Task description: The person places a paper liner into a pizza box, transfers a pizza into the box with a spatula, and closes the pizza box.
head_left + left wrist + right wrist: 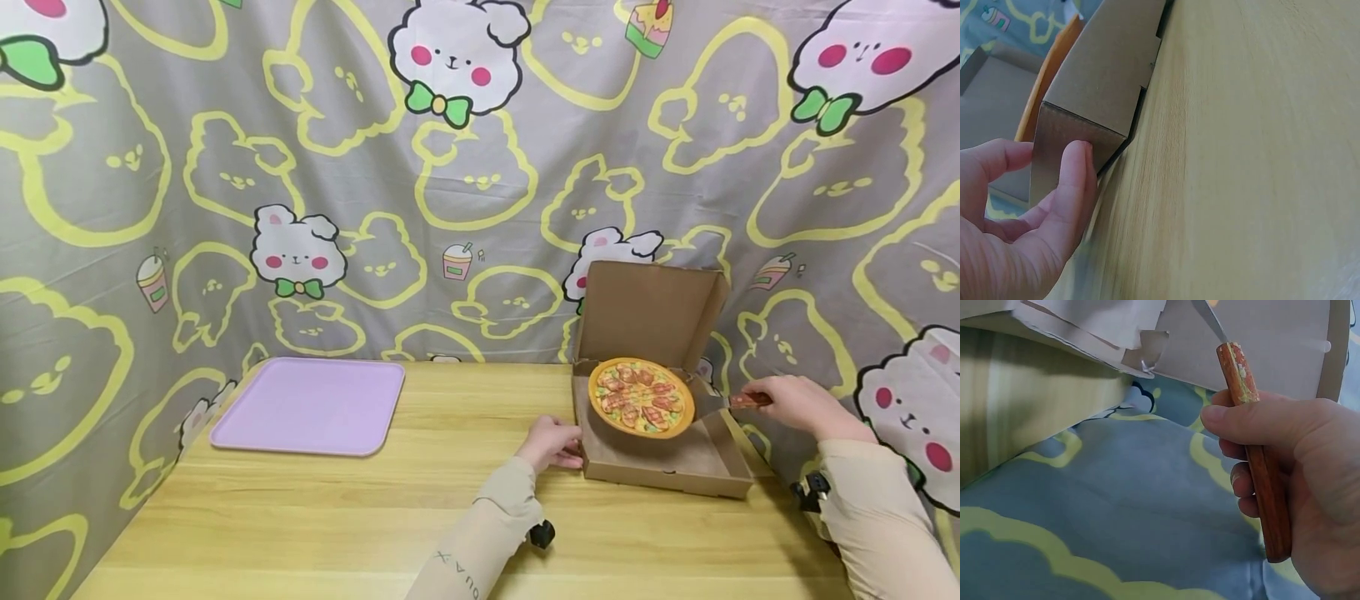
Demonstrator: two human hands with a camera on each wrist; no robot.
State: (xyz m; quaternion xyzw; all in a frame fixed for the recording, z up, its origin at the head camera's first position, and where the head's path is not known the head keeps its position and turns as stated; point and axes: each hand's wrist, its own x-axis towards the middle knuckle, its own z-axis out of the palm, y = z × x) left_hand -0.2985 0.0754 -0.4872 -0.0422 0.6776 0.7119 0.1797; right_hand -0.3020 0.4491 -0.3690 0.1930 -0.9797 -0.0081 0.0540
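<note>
A pizza [641,398] with an orange rim is raised and tilted over the floor of an open brown cardboard pizza box [705,467]. Its rim [1054,69] shows above the box wall in the left wrist view. My right hand [806,404] grips the reddish-brown wooden handle [1266,494] of a pizza server. The server's metal blade [708,408] reaches the pizza's right side, its tip hidden. At the box's front left corner, my left hand [551,442] holds the side wall, fingertips [1075,153] against the cardboard.
A light purple tray [311,408] lies on the wooden table [337,517] at the back left. The box lid [648,317] stands upright against the patterned curtain [480,167], which hangs behind and along both sides.
</note>
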